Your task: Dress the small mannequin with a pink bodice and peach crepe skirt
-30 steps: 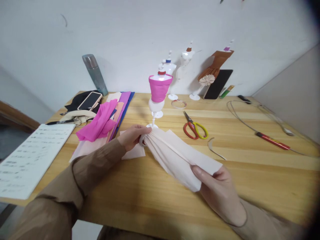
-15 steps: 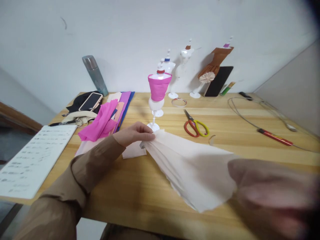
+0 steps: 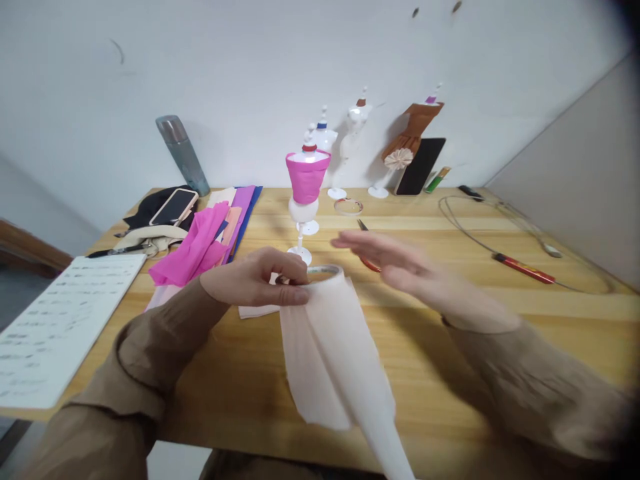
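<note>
My left hand (image 3: 265, 277) is closed, thumb and fingers pinching the top edge of a thin pale pink cloth (image 3: 345, 347). A narrow rounded loop (image 3: 330, 272) shows at the top of the cloth beside my fingers; whether it is a separate ring, I cannot tell. The cloth hangs down toward the table's front edge, one fold trailing lower right. My right hand (image 3: 395, 263) is off the cloth, fingers stretched out and slightly blurred, over the scissors (image 3: 369, 263), which are mostly hidden. Just behind my left hand stands a small white mannequin (image 3: 303, 212) wearing a pink wrap (image 3: 309, 179).
More mannequins, one in a brown dress (image 3: 415, 130), stand along the wall by a dark tablet (image 3: 421, 167). Coloured cloths (image 3: 193, 243), a phone (image 3: 174, 207), a bottle (image 3: 183, 153) and a written sheet (image 3: 65, 327) lie left. A red-handled tool (image 3: 523, 268) with a cord lies right.
My right hand has let go of the cloth's far end and moved left and up over the scissors. The cloth, stretched rightward before, now hangs down from my left hand.
</note>
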Demonstrator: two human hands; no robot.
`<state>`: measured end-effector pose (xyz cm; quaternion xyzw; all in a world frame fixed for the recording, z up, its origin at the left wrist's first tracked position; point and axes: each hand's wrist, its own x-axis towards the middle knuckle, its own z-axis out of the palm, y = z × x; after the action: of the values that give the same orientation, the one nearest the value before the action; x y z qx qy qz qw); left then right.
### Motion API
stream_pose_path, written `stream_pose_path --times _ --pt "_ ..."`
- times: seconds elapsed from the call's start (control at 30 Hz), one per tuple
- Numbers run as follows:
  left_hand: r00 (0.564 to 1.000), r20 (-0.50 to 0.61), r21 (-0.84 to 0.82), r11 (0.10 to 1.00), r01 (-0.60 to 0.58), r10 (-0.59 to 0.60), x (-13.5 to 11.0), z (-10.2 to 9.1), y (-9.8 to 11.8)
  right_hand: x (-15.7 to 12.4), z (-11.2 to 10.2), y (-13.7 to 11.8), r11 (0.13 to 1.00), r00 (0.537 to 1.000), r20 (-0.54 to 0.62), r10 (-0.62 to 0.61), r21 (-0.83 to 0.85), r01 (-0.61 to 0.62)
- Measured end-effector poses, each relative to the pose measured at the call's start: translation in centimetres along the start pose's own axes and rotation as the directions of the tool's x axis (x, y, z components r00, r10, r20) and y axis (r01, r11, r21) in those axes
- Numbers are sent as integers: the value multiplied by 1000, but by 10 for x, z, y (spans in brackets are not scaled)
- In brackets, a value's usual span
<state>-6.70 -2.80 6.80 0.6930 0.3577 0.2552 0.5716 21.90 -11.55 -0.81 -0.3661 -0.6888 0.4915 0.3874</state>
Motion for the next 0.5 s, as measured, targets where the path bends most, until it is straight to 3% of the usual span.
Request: stream_pose_path --times 0.1,0.17,0.23,0.37,0.5 --pt "985 157 230 967 -105 69 -4 3 7 78 2 -11 1000 991 132 16 -8 -15" --pt "983 150 312 938 -149 106 -6 2 10 106 0 -13 997 963 260 67 -56 -54" --pt "987 111 363 920 -147 114 -7 -1 10 116 -7 -12 989 960 250 124 -107 -99" --pt "994 78 413 905 -106 81 -4 -6 1 112 -20 -19 960 978 109 177 -241 -147" --pt "996 51 404 910 -89 75 2 -4 -11 116 -19 -33 925 937 306 170 -378 -44"
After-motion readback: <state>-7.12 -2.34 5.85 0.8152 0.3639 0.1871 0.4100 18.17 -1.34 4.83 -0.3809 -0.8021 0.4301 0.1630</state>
